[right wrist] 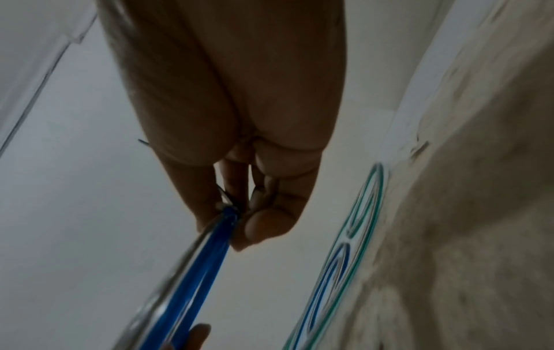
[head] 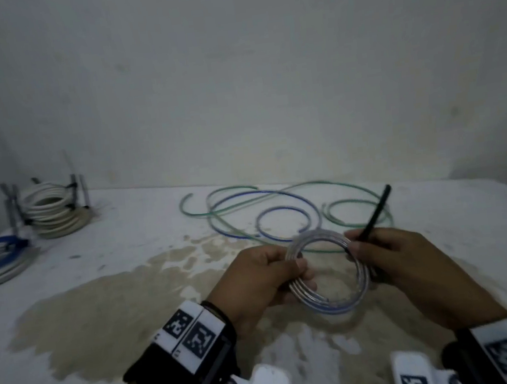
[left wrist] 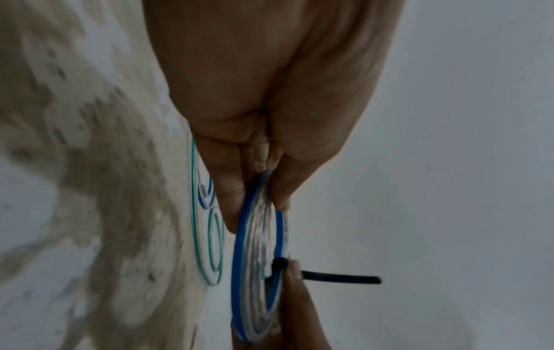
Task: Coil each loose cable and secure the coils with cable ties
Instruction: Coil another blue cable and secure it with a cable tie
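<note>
Glossy clear-and-blue plastic cable coil [head: 329, 273], smooth matt black plastic cable tie [head: 374, 213], shiny green and blue plastic loose cables [head: 278, 198], rough matt stained white table [head: 100, 306], matt plastered wall [head: 230, 67].

White table [head: 124, 239] with a big brown stain [head: 102, 322], set against a plain grey wall [head: 230, 67].

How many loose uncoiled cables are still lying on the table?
2: a green cable and a blue cable, tangled together on the table beyond the hands. Overlaps might hide another.
</note>
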Motion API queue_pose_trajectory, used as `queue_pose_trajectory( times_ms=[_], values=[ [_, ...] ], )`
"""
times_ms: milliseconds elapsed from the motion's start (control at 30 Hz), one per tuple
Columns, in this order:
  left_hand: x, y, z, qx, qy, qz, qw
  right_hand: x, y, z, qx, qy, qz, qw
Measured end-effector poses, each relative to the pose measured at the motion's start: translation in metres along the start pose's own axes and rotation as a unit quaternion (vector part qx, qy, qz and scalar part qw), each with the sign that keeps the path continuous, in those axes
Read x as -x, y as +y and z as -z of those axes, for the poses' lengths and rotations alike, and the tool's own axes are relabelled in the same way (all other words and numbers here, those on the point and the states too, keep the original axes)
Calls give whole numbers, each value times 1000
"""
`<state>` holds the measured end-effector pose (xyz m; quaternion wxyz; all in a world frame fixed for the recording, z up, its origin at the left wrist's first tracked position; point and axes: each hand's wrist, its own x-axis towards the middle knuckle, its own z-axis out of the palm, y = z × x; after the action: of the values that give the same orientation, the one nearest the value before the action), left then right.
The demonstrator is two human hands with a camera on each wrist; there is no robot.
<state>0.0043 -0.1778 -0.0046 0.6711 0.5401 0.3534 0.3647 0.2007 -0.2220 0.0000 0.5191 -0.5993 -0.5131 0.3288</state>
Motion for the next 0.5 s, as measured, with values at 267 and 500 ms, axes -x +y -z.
queue_pose_trajectory(
  times_ms=[267, 500],
  values=[
    [46, 13, 75, 48, 86, 0, 995, -1, -37, -80, -83, -42, -36, 995],
    [89, 20, 164, 31, 192, -37, 980, -6, -59, -179, -44, -146, -40, 988]
  ],
)
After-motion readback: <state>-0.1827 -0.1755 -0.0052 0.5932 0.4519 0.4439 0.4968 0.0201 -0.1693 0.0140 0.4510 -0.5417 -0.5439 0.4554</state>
